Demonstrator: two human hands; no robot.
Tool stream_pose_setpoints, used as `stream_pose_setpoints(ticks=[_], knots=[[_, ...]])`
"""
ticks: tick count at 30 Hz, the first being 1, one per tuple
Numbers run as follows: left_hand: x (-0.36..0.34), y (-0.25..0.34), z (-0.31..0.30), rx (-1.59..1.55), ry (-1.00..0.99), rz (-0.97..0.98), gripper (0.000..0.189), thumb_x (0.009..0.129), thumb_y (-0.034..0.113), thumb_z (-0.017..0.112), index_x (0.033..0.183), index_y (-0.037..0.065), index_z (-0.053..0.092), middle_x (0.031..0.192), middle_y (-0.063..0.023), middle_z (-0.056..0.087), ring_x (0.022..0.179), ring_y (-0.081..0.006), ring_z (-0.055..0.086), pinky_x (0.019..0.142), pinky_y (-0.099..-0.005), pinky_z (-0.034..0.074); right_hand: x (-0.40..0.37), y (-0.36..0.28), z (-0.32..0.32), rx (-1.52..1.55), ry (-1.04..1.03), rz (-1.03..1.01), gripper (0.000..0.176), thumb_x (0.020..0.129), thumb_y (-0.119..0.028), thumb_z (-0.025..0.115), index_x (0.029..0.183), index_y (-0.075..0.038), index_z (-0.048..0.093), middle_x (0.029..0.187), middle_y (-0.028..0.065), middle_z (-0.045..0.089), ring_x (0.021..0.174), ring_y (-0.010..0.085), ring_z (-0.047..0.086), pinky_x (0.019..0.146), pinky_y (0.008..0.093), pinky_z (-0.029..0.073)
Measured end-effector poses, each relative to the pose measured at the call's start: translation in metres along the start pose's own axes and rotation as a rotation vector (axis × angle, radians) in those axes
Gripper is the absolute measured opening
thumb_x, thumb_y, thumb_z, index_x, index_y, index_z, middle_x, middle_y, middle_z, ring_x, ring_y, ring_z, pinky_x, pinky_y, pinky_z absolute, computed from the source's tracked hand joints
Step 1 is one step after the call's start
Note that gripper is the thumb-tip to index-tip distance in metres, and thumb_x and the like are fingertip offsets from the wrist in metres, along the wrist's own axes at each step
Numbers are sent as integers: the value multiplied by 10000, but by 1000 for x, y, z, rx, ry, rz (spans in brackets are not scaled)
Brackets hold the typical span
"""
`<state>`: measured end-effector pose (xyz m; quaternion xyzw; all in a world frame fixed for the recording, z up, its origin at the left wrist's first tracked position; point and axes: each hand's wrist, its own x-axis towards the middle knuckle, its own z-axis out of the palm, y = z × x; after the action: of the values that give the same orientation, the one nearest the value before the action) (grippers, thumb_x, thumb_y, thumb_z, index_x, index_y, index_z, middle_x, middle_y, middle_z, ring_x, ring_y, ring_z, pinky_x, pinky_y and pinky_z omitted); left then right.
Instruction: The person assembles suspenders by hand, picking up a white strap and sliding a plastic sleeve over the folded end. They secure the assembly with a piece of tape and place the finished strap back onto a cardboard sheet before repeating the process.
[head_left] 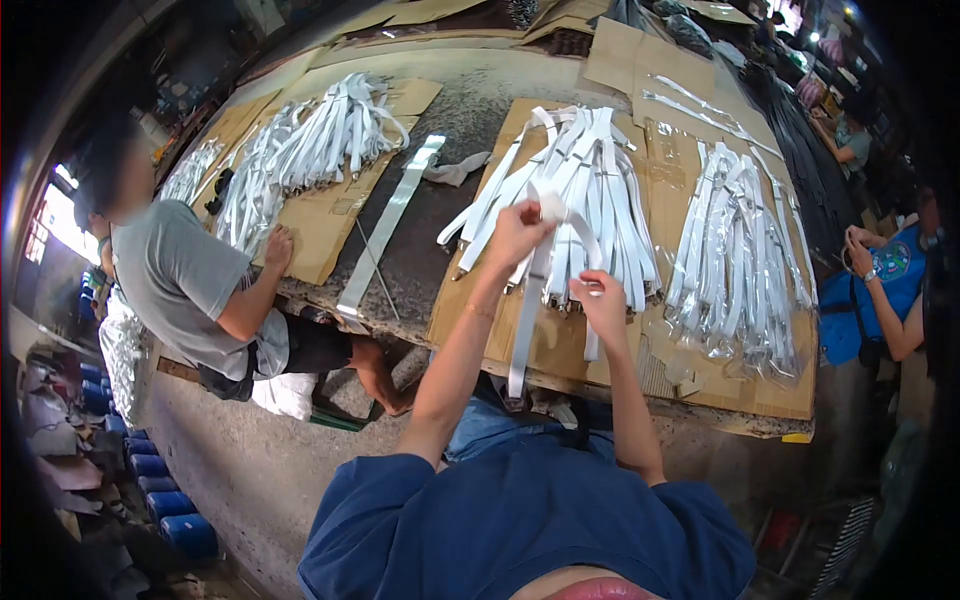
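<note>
My left hand (515,233) is raised over the table and grips the top of a long white strap (523,330) that hangs down past the table's front edge. Lower and to the right, my right hand (602,302) pinches the same strap, or one beside it; I cannot tell which. Both hands work over a fanned pile of white straps (590,180) lying on a brown cardboard sheet (470,300).
Another heap of white straps in clear plastic (740,260) lies to the right. A person in a grey shirt (180,280) leans on the table at left near more straps (310,140). A person in blue (885,290) stands at right. Blue tubs (165,500) sit on the floor.
</note>
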<state>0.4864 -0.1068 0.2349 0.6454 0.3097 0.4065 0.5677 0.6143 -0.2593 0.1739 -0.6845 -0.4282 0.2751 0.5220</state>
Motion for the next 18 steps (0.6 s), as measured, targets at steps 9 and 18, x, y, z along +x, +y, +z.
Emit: stream_pose_setpoints(ticks=[9,18], knots=[[190,-9,27,288,-139,40,241,692,27,711,921,-32,662,808,-65,661,714,-127,591,646,-272,468,-92,30,5,-435,285,-108,445,737,-130,678,1121,7,499,993,197,501,954,376,489,813,446,411],[263,-66,79,699,-20,205,732,691,254,741,1287,-15,412,1236,-231,511,1092,-329,537,938,-397,427,-86,34,14,-597,355,-215,438,747,-140,678,1136,-14,524,1002,181,538,905,372,505,778,454,424]])
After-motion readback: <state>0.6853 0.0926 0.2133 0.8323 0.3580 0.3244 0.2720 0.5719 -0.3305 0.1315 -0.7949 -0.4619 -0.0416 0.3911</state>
